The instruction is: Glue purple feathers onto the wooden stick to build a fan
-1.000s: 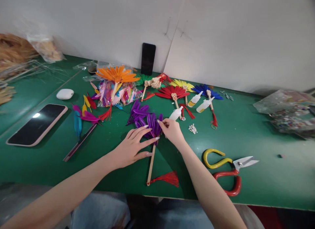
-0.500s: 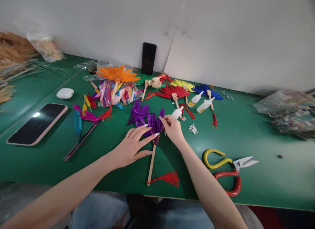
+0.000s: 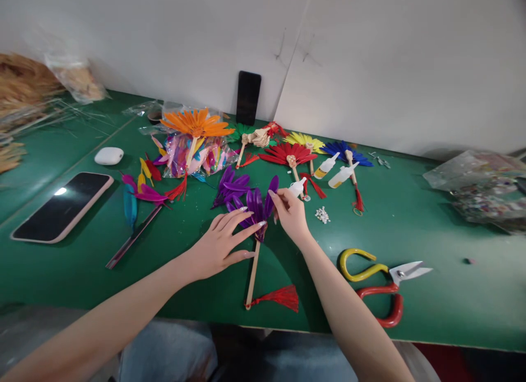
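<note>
My right hand (image 3: 289,213) has a narrow grip on a purple feather (image 3: 273,187) of the fan (image 3: 253,267). My left hand (image 3: 216,247), fingers spread, rests on the fan, which lies on the worktop (image 3: 460,300) left of the scissors (image 3: 399,273).

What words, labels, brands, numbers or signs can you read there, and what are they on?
None can be read.
Yellow labels on two squeeze bottles: too small and blurred.
Flat-lying smartphone: no legible text.
Propped smartphone: dark, no legible text.
Purple feather fan: no lettering visible.
</note>
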Demonstrator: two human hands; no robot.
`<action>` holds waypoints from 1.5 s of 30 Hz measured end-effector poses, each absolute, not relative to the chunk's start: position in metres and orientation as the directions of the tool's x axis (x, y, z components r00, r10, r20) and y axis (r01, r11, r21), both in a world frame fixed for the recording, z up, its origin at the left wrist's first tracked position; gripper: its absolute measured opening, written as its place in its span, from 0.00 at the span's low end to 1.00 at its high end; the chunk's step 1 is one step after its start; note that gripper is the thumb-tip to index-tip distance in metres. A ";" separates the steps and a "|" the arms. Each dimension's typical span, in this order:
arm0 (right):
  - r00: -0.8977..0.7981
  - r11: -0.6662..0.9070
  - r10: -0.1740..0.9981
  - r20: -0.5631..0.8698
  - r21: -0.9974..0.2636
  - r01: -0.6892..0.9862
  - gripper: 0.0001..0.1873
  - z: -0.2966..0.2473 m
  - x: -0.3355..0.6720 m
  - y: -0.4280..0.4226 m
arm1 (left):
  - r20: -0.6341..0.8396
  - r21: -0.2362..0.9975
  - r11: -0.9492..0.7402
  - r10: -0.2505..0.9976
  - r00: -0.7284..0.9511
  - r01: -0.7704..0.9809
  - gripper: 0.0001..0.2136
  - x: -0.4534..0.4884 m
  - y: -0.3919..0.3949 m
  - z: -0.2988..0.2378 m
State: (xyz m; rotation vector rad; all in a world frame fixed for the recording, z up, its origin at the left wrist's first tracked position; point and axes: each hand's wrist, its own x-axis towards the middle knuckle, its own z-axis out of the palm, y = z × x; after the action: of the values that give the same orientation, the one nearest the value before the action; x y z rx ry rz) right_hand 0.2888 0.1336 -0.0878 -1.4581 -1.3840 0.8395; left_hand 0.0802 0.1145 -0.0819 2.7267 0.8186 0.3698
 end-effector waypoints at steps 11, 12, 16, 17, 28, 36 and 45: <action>0.203 0.098 0.965 0.167 -0.945 0.312 0.15 -0.076 0.289 0.129 | 0.171 0.327 -0.793 0.584 0.794 0.513 0.26 0.080 0.115 -0.085; 0.200 0.088 0.968 0.155 -0.947 0.308 0.16 -0.076 0.289 0.129 | 0.171 0.325 -0.792 0.586 0.792 0.516 0.27 0.080 0.115 -0.085; 0.121 0.114 0.981 0.149 -0.960 0.256 0.15 -0.078 0.288 0.130 | 0.199 0.323 -0.793 0.590 0.782 0.516 0.26 0.081 0.114 -0.086; 0.101 0.118 0.984 0.146 -0.963 0.243 0.15 -0.079 0.287 0.131 | 0.207 0.323 -0.795 0.589 0.782 0.513 0.26 0.081 0.114 -0.086; 0.024 0.077 0.996 0.084 -0.974 0.213 0.17 -0.091 0.286 0.136 | 0.191 0.323 -0.802 0.575 0.796 0.502 0.25 0.081 0.114 -0.085; 0.021 0.002 1.000 0.006 -0.974 0.224 0.18 -0.095 0.291 0.138 | 0.164 0.312 -0.813 0.556 0.815 0.492 0.24 0.079 0.116 -0.085; 0.019 -0.045 0.999 -0.041 -0.956 0.290 0.16 -0.098 0.296 0.140 | 0.147 0.307 -0.820 0.542 0.828 0.483 0.24 0.079 0.116 -0.086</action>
State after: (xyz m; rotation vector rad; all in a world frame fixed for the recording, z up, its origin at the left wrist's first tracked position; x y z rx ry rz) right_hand 0.2956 0.1399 -0.0981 -1.4628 -1.3927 1.0777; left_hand 0.0794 0.1163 -0.0856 2.7529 0.7860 0.3324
